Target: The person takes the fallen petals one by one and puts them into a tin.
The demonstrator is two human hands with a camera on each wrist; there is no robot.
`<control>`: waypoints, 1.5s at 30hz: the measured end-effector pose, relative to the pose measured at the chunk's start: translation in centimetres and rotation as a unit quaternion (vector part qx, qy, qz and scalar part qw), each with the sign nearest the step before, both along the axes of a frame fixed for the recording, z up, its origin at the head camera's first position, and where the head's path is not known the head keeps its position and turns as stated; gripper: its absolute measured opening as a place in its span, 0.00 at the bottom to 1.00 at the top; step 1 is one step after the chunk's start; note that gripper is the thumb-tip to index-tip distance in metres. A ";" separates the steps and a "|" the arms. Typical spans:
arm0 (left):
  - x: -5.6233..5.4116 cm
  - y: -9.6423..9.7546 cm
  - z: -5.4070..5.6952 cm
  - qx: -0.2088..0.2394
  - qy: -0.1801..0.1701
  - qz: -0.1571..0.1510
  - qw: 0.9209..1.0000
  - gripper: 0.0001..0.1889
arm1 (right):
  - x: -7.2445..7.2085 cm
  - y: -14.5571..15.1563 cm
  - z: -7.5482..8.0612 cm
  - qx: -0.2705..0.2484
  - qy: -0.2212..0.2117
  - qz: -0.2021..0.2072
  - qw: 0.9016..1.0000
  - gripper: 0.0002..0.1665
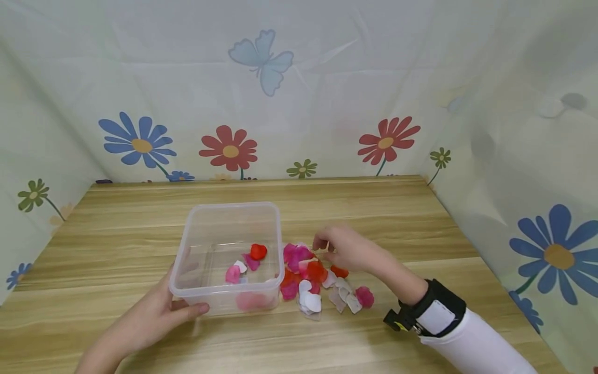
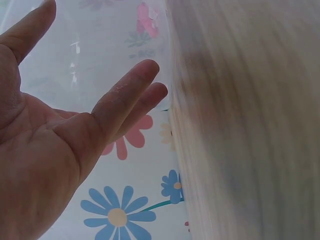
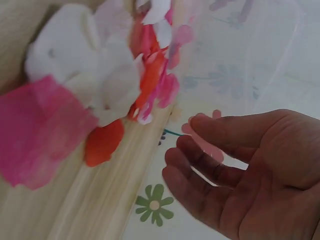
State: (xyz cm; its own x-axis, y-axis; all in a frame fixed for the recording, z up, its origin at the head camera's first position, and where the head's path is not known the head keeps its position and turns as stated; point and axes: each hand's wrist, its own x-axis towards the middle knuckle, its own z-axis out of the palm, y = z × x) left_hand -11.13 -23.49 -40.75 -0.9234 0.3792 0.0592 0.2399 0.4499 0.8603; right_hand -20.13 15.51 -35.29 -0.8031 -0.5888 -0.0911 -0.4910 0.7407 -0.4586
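Note:
A clear plastic box (image 1: 219, 301) without a lid stands on the table, with several red, pink and white petals (image 1: 258, 252) inside. My left hand (image 1: 156, 311) rests at its front left corner, thumb along the front wall and fingers beside the left wall. The left wrist view shows that hand (image 2: 55, 130) with its fingers spread and fairly straight. To the box's right lies a loose pile of petals (image 1: 296, 255). My right hand (image 1: 345, 246) hovers just above its far right side. In the right wrist view this hand (image 3: 240, 170) has loosely bent fingers with nothing between them.
White petals (image 1: 343, 293) and a single pink petal (image 1: 364, 296) lie at the near right of the pile. The wooden table (image 1: 374, 208) meets a flower-printed cloth (image 1: 327, 104) at the back and both sides. A black strap device (image 1: 432, 311) sits on the right wrist.

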 end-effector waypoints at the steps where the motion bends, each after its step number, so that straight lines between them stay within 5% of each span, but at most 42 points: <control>1: 0.0 0.0 0.0 0.000 0.000 0.000 1.000 0.60 | -0.1 0.2 -0.2 0.003 -0.008 -0.005 1.000 0.09; 20: -0.1 0.0 0.2 -0.007 0.003 0.002 1.000 0.60 | -0.2 2.2 -2.3 0.056 -0.068 -0.026 0.996 0.14; 36: 0.0 -0.1 0.0 -0.011 0.006 0.006 1.000 0.60 | -0.2 2.3 -3.2 0.052 -0.055 -0.033 0.997 0.13; 45: -0.1 0.0 0.2 -0.015 -0.004 0.011 1.000 0.59 | -0.3 2.8 -3.6 0.008 -0.029 -0.024 0.999 0.12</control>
